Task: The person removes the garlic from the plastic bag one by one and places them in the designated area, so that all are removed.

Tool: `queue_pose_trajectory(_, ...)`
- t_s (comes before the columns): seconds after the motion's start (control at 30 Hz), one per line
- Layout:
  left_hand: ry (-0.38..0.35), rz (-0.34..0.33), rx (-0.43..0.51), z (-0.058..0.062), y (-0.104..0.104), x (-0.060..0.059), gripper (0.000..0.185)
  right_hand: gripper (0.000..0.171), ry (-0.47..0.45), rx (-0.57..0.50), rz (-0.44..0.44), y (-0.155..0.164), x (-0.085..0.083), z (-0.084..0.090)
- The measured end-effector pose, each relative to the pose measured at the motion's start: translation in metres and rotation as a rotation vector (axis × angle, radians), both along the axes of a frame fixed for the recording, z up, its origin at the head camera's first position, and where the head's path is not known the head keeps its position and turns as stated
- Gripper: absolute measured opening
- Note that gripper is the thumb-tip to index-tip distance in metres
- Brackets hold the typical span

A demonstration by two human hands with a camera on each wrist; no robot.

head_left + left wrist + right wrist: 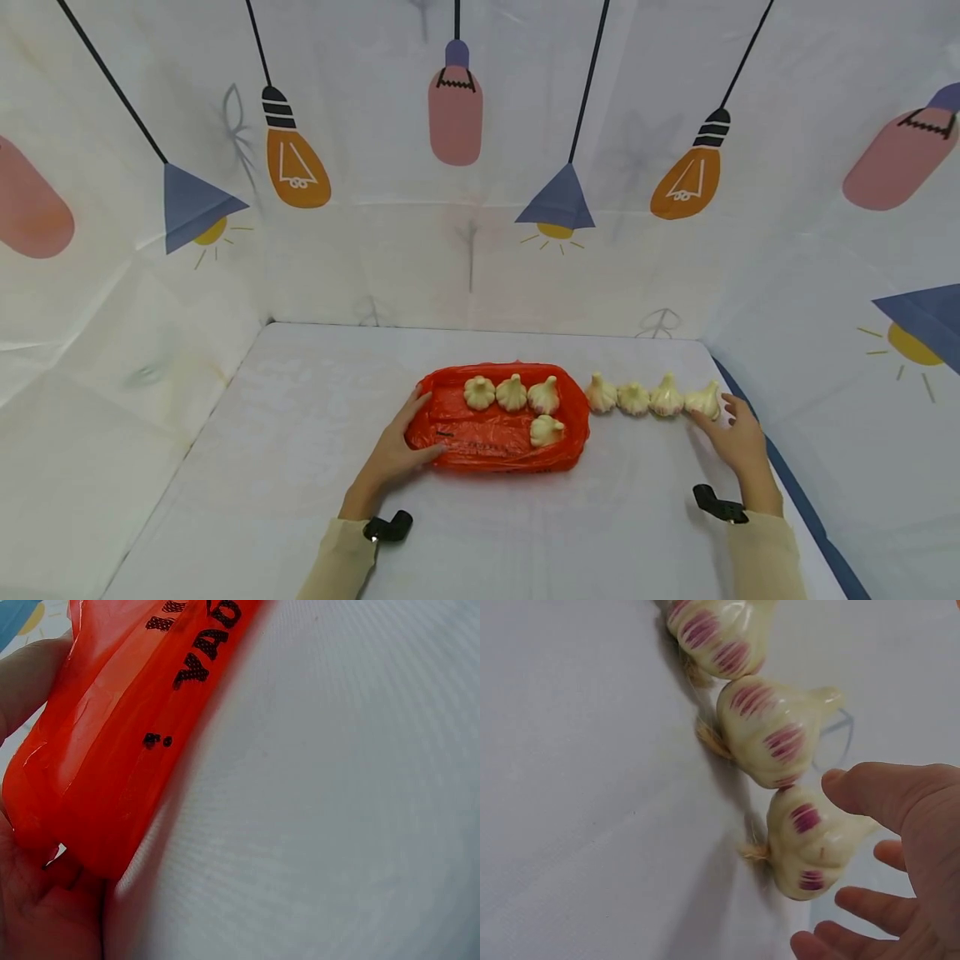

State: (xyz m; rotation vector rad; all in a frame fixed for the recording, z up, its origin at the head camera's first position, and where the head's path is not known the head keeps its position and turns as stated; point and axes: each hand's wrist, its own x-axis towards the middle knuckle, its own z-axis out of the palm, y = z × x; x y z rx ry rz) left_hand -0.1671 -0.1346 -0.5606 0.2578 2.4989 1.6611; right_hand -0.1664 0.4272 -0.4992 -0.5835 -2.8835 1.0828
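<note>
A red plastic bag [487, 437] lies spread in a shallow, tray-like shape, its edge bunched into a rim. Inside, three garlic bulbs [512, 392] line its back side, with one more garlic bulb [547, 431] at the front right. My left hand [405, 437] holds the bag's left end; black print shows on the bag [127, 750] in the left wrist view. To the right, several cream garlic bulbs with purple streaks form a row. Around the outermost garlic bulb [814, 844], my right hand [735, 433] has its thumb and fingers spread apart, fingertips close to it.
The white table [322, 367] carries the bag and the row of garlic bulbs [633, 399]. White sheets printed with lamps [555, 200] hang behind and on both sides. A blue strip [795, 492] runs along the table's right edge. Each wrist wears a black camera mount [388, 527].
</note>
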Motion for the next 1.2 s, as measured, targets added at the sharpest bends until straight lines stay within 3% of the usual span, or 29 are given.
queue_pose_trajectory(0.5,0.004,-0.003,0.009,0.002,0.0,0.0,0.094,0.092,-0.037,0.061,0.053,-0.027,0.032,0.025)
queue_pose_trajectory(0.77,-0.007,-0.002,0.003,0.002,-0.001,0.001,0.095,0.08,0.074,0.124,0.148,-0.053,0.044,0.04)
queue_pose_trajectory(1.0,-0.011,0.003,-0.008,0.002,-0.002,-0.001,0.095,0.07,0.18,0.155,0.25,-0.085,0.04,0.055)
queue_pose_trajectory(1.2,-0.017,0.005,0.001,0.0,0.0,-0.001,0.095,0.066,0.218,0.083,0.33,-0.114,0.032,0.068)
